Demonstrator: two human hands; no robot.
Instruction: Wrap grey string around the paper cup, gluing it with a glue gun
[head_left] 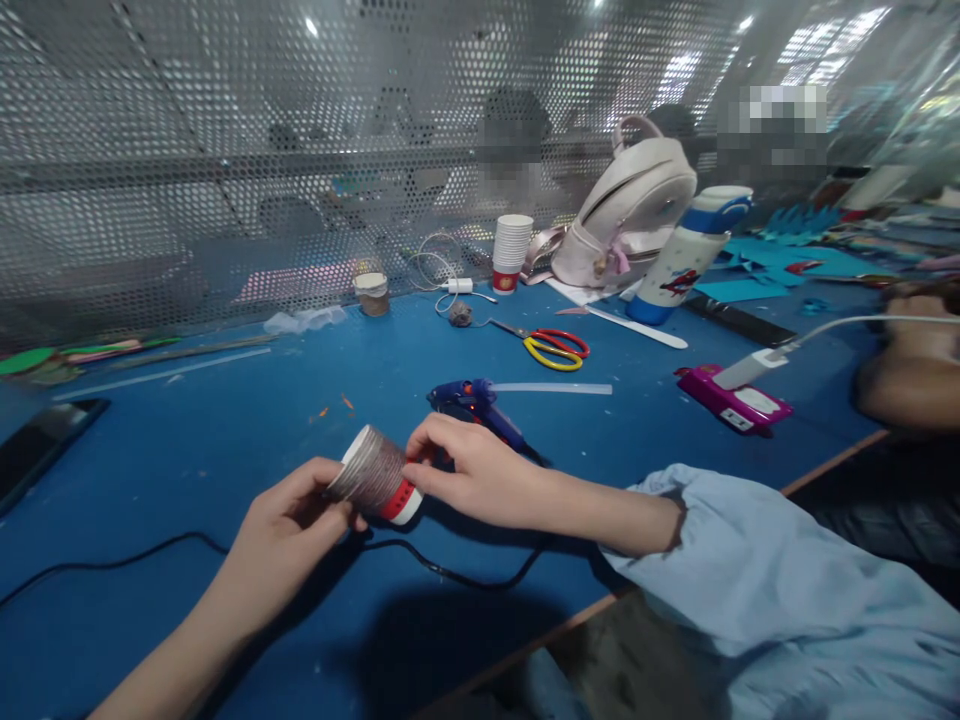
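Observation:
Both my hands hold a paper cup (373,478) lying on its side above the blue table (225,440). Brownish-grey material wraps most of the cup, and a red and white band shows at its right end. My left hand (289,530) grips the cup from below and the left, fingers curled round it. My right hand (472,470) pinches the cup's right end, thumb and fingers pressed on it. A blue hot glue gun (480,402) lies just behind my right hand with a clear glue stick (559,388) in its back.
A black cable (450,575) runs under my hands. Yellow and red scissors (555,347), a stack of paper cups (511,250), a small brown cup (372,293), a pink bag (630,210), a bottle (686,255) and a pink phone (735,400) on charge lie farther back. Another person's arm (907,370) rests at right.

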